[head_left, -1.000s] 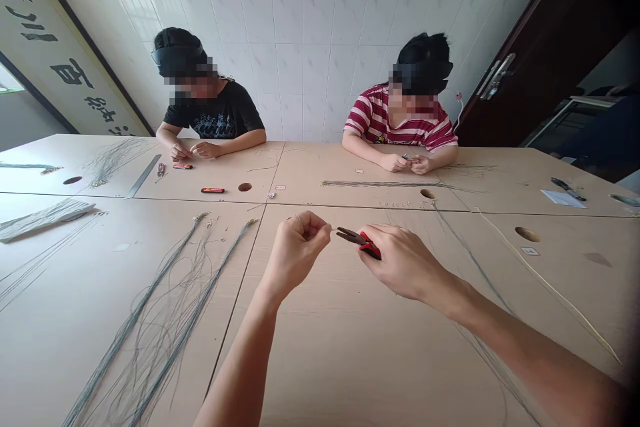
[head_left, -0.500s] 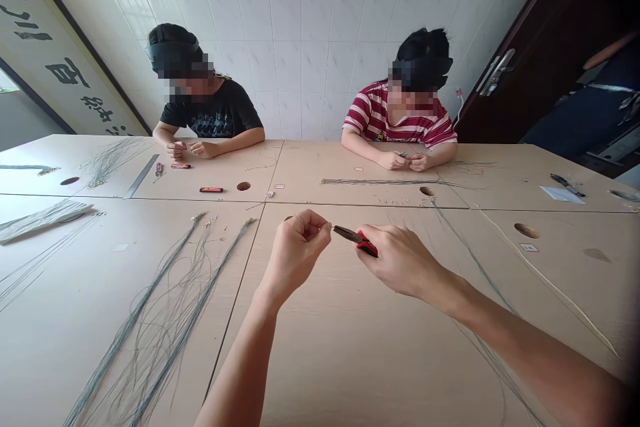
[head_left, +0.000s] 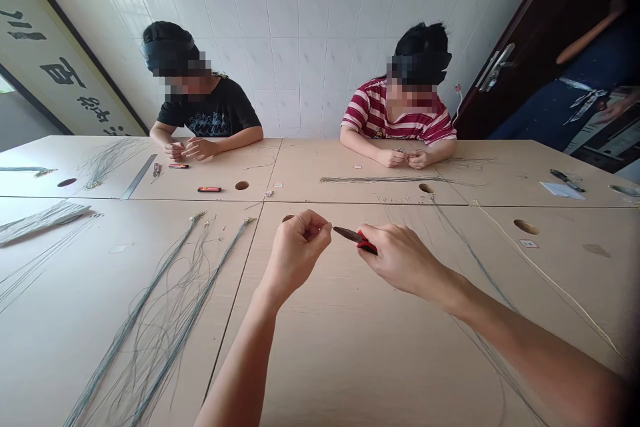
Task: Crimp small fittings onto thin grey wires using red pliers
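In the middle of the view my right hand (head_left: pixel 397 253) is wrapped round red-and-black pliers (head_left: pixel 353 235), whose dark jaws point left. The jaw tips are right beside the fingertips of my left hand (head_left: pixel 304 240). Thumb and forefinger of that hand are pinched together; whatever small piece they hold is too small to make out. To the left lie two bundles of thin grey-green wires (head_left: pixel 215 273) with loose strands between them. Another thin bundle of wires (head_left: pixel 467 250) runs under my right forearm.
Two people sit across the table (head_left: pixel 320 360), their hands near small pieces. A ruler (head_left: pixel 139 177), a red marker (head_left: pixel 209 189) and a wire bundle (head_left: pixel 375 179) lie on the far half. Cable holes (head_left: pixel 526 227) cut the tabletop. Someone stands by the dark door (head_left: pixel 530 33).
My hands and the pliers keep nearly the same pose. The view has shifted slightly. The person by the door has moved further into view, and the left co-worker's hand has opened a little.
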Demonstrator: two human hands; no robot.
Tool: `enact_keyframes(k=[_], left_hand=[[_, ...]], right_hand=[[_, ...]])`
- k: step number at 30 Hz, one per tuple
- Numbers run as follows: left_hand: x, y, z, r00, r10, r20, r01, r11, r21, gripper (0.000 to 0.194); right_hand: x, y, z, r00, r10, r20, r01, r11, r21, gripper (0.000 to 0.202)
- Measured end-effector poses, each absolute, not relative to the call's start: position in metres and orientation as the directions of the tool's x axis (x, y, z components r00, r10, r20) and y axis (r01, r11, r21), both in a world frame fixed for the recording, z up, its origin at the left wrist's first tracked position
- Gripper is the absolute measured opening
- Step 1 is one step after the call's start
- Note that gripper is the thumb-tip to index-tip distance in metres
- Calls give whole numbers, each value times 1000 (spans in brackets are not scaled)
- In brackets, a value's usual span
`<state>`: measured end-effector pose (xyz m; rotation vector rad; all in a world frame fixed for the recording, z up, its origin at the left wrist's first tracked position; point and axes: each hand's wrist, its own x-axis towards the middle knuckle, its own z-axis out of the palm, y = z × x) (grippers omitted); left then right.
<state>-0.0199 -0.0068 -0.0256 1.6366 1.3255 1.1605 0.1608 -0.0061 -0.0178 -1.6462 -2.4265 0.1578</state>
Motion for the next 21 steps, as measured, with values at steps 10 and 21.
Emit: enact_keyframes(k=[10, 21], left_hand=[[-19, -7, -26, 63, 979, 194, 364, -203, 909, 19], [-19, -6, -28, 67, 981, 183, 386, -194, 902, 19]], right_hand=[[161, -7, -15, -340, 934, 106, 911, 355, -210, 20], [161, -4, -17, -344, 934, 92, 920, 355, -166, 20]])
